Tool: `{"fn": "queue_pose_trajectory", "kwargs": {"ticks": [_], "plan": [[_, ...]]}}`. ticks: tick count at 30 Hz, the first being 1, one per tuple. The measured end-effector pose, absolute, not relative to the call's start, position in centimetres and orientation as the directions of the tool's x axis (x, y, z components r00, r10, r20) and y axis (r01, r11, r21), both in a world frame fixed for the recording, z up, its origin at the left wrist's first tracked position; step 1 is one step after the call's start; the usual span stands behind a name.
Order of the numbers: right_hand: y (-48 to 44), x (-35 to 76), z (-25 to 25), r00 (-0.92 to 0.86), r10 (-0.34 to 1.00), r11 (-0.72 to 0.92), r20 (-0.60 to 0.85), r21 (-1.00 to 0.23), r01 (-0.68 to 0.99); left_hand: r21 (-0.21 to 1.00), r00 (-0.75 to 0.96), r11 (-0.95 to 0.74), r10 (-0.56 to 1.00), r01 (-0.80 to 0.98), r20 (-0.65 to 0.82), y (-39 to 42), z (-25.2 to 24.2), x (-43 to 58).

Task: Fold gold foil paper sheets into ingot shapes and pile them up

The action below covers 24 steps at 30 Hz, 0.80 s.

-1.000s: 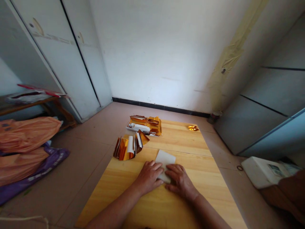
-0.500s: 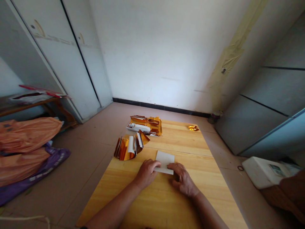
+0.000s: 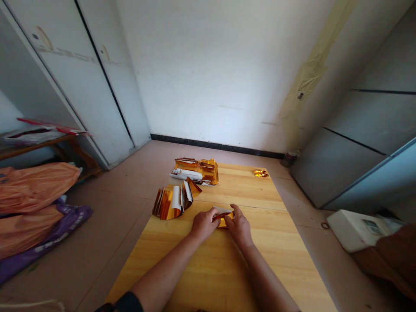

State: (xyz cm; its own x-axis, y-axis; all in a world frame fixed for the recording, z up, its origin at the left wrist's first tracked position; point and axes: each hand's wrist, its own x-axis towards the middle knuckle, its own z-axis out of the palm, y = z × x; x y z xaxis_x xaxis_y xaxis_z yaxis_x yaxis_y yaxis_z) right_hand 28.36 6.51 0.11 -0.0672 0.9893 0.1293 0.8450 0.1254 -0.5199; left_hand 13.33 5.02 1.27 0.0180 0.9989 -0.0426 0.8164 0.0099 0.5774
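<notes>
Now mid-fold, I judge: left hand (image 3: 203, 223) and right hand (image 3: 239, 225) both pinch gold foil paper (image 3: 223, 218) at table (image 3: 201, 277) middle. Next move calls for firm crease, edges aligned.

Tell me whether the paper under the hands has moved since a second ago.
Yes. The paper is now folded up between the left hand and right hand, gold side showing, farther up the table, nearer the fanned gold pile.
</notes>
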Motion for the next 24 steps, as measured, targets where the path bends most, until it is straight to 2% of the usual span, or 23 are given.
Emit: {"fn": "queue_pose_trajectory", "kwargs": {"ticks": [4,7,13,19,24], "plan": [[6.4,27.6,-0.5,-0.12,0.981,0.159,0.152,-0.281,0.946,0.614,0.001,-0.015,1.0,0.789,0.023,4.7,1.1,13.3],[6.4,27.5,-0.8,-0.121,0.979,0.15,0.161,-0.18,0.972,0.618,-0.013,-0.031,0.998,0.786,0.067,4.3,0.7,13.2],[7.0,27.5,0.1,-0.13,0.989,0.139,0.07,-0.146,0.979,0.591,0.028,-0.131,0.983,0.796,0.18,4.0,-0.1,12.9],[7.4,27.3,1.1,-0.118,0.993,0.117,0.005,-0.133,0.984,0.544,0.003,-0.1,0.984,0.833,0.175,4.2,-0.4,13.0],[7.8,27.1,1.1,-0.079,0.997,0.079,0.003,-0.131,0.988,0.492,0.05,-0.129,0.984,0.861,0.171,4.0,-0.1,13.3]]}}
